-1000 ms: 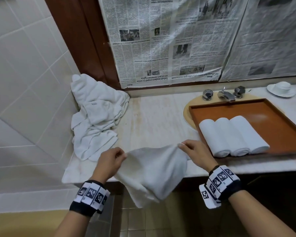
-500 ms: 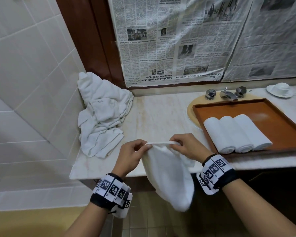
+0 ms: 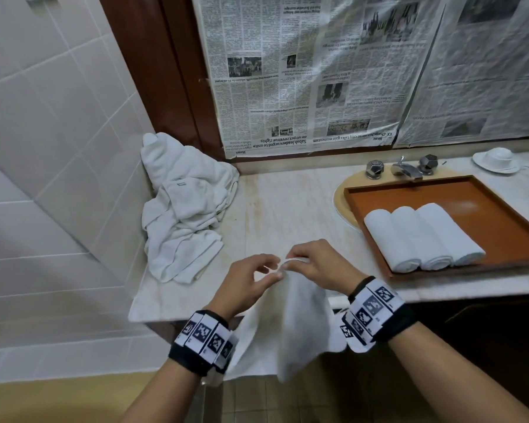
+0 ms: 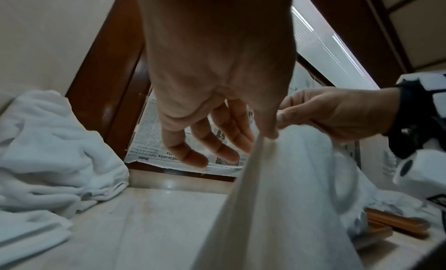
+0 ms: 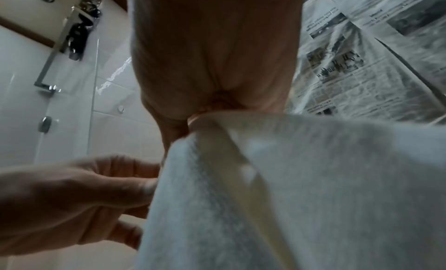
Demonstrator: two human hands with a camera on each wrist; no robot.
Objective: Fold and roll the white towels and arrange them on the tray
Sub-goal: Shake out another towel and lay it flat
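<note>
A white towel (image 3: 293,325) hangs folded over the counter's front edge, gathered at its top corners. My right hand (image 3: 287,262) pinches those corners between thumb and fingers; the right wrist view shows the pinch (image 5: 193,119) on the towel (image 5: 301,188). My left hand (image 3: 272,268) is right beside it, fingers spread and loose (image 4: 217,144), with only the thumb touching the towel's edge (image 4: 277,207). Three rolled white towels (image 3: 422,236) lie side by side at the left end of the brown tray (image 3: 486,203).
A heap of unfolded white towels (image 3: 184,209) lies in the counter's left corner against the tiled wall. The tray sits over the sink, below the faucet (image 3: 405,169). A white cup and saucer (image 3: 497,160) stand at the back right. Newspaper covers the wall behind.
My hands came together, bringing the towel's two top corners into one spot. The left hand let go of its corner, and the right hand now holds both. The towel hangs narrower.
</note>
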